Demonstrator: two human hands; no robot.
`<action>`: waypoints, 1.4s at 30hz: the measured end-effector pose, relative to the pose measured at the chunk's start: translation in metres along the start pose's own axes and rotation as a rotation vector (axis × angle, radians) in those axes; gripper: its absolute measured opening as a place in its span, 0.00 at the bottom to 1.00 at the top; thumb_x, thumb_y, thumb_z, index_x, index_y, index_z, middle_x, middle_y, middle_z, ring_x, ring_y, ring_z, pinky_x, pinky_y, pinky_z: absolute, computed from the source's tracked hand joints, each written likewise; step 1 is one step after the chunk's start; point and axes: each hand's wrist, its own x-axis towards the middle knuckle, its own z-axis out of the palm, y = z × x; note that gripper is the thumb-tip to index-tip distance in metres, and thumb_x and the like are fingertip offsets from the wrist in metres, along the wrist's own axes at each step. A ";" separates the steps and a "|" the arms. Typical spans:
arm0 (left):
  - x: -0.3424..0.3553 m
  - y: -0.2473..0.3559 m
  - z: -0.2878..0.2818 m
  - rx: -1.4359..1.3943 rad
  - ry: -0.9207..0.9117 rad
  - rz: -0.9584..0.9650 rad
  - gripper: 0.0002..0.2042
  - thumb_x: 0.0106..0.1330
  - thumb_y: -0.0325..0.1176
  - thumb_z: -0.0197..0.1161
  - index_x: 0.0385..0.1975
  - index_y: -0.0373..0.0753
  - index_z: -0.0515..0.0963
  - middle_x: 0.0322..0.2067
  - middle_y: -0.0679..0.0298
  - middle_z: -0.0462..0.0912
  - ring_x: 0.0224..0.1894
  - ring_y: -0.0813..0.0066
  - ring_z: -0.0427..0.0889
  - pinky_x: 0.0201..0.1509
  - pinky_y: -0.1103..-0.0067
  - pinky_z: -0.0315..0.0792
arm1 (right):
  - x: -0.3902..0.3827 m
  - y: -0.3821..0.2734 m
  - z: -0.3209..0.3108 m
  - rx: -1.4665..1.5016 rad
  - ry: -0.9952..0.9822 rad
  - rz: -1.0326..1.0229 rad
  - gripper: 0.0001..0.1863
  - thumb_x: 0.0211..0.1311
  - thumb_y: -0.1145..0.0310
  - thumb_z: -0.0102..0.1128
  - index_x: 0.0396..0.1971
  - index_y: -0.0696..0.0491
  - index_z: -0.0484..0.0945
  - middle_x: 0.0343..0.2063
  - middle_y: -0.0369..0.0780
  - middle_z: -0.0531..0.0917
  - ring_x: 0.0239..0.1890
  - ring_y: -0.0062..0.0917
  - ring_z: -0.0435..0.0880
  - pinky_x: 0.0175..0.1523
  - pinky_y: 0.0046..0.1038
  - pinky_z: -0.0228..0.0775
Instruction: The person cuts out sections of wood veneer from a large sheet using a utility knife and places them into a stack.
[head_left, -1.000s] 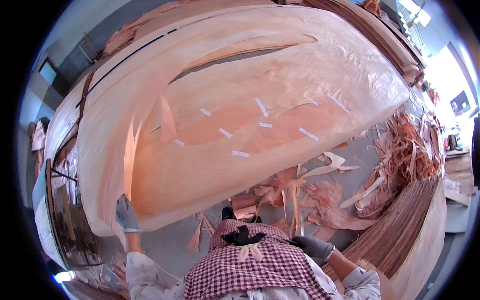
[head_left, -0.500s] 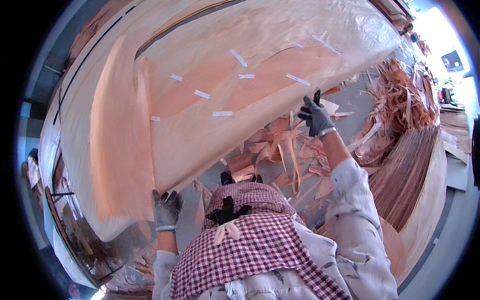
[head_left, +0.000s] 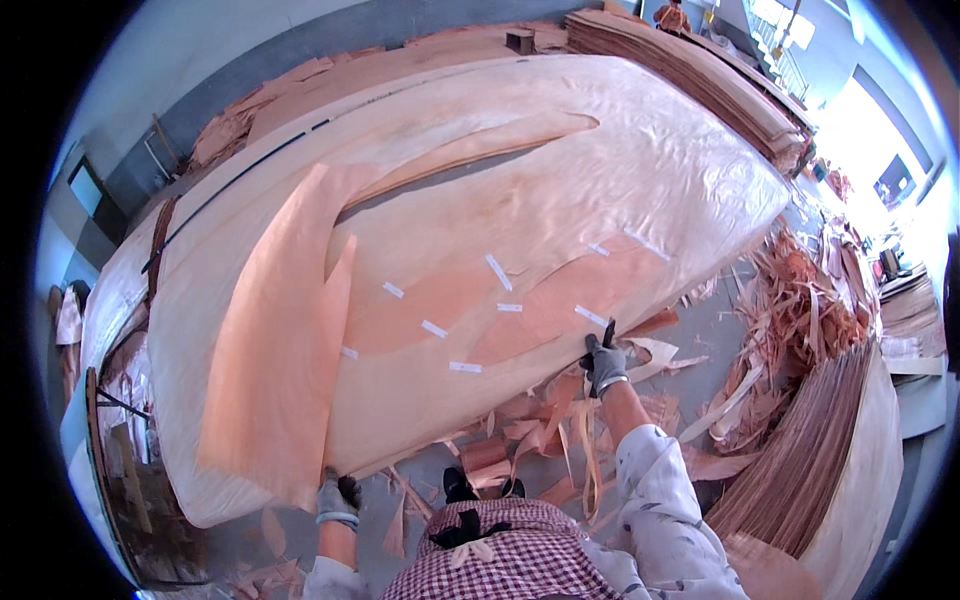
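My gloved left hand (head_left: 338,499) is at the near edge of a large pale wood veneer sheet (head_left: 400,410), beside the lower corner of a loose orange veneer piece (head_left: 268,375). Its fingers are curled at that edge and partly hidden. My gloved right hand (head_left: 606,368) is closed at the sheet's near right edge, and a slim black object (head_left: 610,332) sticks up from it, its kind unclear. Between the hands, orange patches (head_left: 570,300) lie in the sheet, with several short white tape strips (head_left: 465,367) across their borders. Farther back, a long curved opening (head_left: 450,178) shows in the sheet.
Torn veneer scraps (head_left: 490,455) litter the floor by my feet. A heap of shreds (head_left: 800,300) and a leaning veneer bundle (head_left: 800,450) stand at right. Veneer stacks (head_left: 690,80) lie behind, where another person (head_left: 672,17) is visible. A dark frame (head_left: 100,440) stands at left.
The view has tipped up, showing more of the room's far side, and everything sits lower in the picture. Both hands stay at the sheet's near edge.
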 end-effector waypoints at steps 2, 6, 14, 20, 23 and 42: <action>-0.006 0.001 0.008 0.063 0.131 0.040 0.16 0.60 0.49 0.58 0.21 0.44 0.71 0.12 0.65 0.72 0.09 0.72 0.67 0.08 0.79 0.59 | -0.001 0.003 -0.007 -0.004 0.003 0.007 0.14 0.51 0.58 0.65 0.23 0.52 0.73 0.12 0.35 0.73 0.09 0.22 0.71 0.10 0.23 0.54; 0.001 -0.001 -0.020 0.013 0.188 0.138 0.12 0.60 0.45 0.59 0.23 0.46 0.71 0.12 0.66 0.71 0.09 0.73 0.67 0.08 0.79 0.59 | -0.008 0.030 -0.027 -0.053 -0.033 -0.038 0.14 0.53 0.59 0.64 0.23 0.53 0.73 0.12 0.35 0.74 0.09 0.21 0.70 0.12 0.22 0.56; -0.024 -0.038 -0.159 -0.377 0.021 -0.026 0.17 0.65 0.35 0.51 0.54 0.42 0.67 0.48 0.60 0.75 0.51 0.65 0.72 0.55 0.72 0.68 | -0.141 0.118 -0.095 0.090 -0.219 0.296 0.23 0.56 0.60 0.62 0.51 0.43 0.66 0.16 0.33 0.73 0.11 0.20 0.71 0.13 0.22 0.59; -0.034 -0.088 -0.184 0.031 -0.022 -0.057 0.07 0.61 0.43 0.55 0.28 0.48 0.72 0.21 0.68 0.73 0.30 0.70 0.73 0.33 0.72 0.71 | -0.139 0.168 -0.167 0.048 -0.203 0.352 0.14 0.58 0.55 0.58 0.41 0.43 0.71 0.21 0.34 0.76 0.18 0.22 0.74 0.16 0.24 0.61; -0.055 -0.072 -0.170 -0.229 0.060 0.048 0.10 0.59 0.41 0.58 0.35 0.45 0.72 0.28 0.67 0.75 0.34 0.68 0.74 0.39 0.72 0.71 | -0.129 0.163 -0.177 -0.041 -0.286 0.490 0.17 0.60 0.57 0.55 0.47 0.46 0.71 0.30 0.37 0.81 0.20 0.22 0.76 0.17 0.21 0.61; -0.111 0.226 -0.039 -0.308 -0.169 0.957 0.11 0.59 0.38 0.62 0.39 0.43 0.75 0.35 0.68 0.79 0.37 0.76 0.78 0.37 0.78 0.76 | -0.223 -0.028 0.105 -0.312 -1.512 -0.147 0.24 0.65 0.63 0.47 0.60 0.50 0.58 0.53 0.44 0.72 0.45 0.26 0.76 0.23 0.15 0.62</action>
